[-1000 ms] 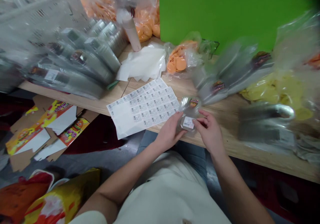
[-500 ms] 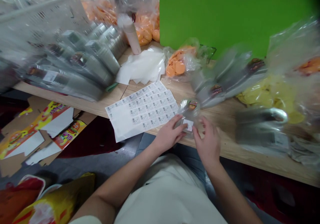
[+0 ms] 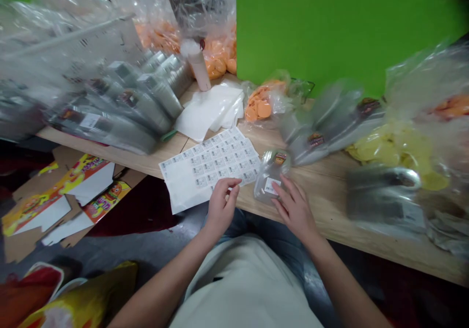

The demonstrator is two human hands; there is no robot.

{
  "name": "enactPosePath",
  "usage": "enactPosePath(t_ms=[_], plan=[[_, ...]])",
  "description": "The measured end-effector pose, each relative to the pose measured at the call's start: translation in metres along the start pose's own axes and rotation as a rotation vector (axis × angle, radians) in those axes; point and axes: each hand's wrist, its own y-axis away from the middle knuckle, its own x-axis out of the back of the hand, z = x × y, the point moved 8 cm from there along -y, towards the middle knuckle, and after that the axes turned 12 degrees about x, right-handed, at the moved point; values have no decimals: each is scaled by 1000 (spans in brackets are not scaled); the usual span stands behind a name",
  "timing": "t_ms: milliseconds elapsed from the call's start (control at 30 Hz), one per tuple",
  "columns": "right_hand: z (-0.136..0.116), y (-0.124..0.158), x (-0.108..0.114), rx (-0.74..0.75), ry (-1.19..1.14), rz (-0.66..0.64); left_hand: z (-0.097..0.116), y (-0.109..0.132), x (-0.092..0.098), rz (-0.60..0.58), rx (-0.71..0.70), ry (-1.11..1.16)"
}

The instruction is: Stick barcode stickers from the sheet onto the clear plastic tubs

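A white sheet of small printed labels (image 3: 208, 164) lies at the near edge of the wooden table (image 3: 330, 186). My left hand (image 3: 221, 205) is at the sheet's near edge, thumb and forefinger pinched together on it. Just right of the sheet lies a small clear packet (image 3: 269, 174) with a white label and a colourful sticker. My right hand (image 3: 296, 209) rests its stretched fingers flat on the packet's near side.
Silver pouches in clear plastic (image 3: 120, 103) are piled at the left. Bags of orange discs (image 3: 260, 100) and yellow discs (image 3: 395, 147), a white tube (image 3: 198, 64), blank white sheets (image 3: 208, 108) and a green board (image 3: 330, 25) crowd the back. Printed cardboard (image 3: 66, 191) lies on the floor.
My left hand let go of the packet and moved left to the label sheet's edge. My right hand now lies flat on the packet, which rests on the table.
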Motion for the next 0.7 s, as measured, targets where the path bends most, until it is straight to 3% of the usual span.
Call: enactPosePath(t_ms=[100,233,333,433,500,600,633,700], plan=[[-3,-4,20,-35,-87,147,-2,0,-8,-176,267,218],[-18,-8,36,-60,-182,214,12,13,-48,-680,627,647],[-31,-7,42,-34,-145,185,20,21,-63,-804,710,748],[-33,2,55,-26,-54,114,29,27,-76,-817,584,628],[-24,14,75,-13,13,74,41,30,-81,-768,385,426],[19,48,134,-102,188,163,62,28,-77,-578,30,122],[40,64,155,-164,249,197,65,28,-74,-535,-36,64],[82,97,184,-264,288,160,60,25,-71,-525,-35,18]])
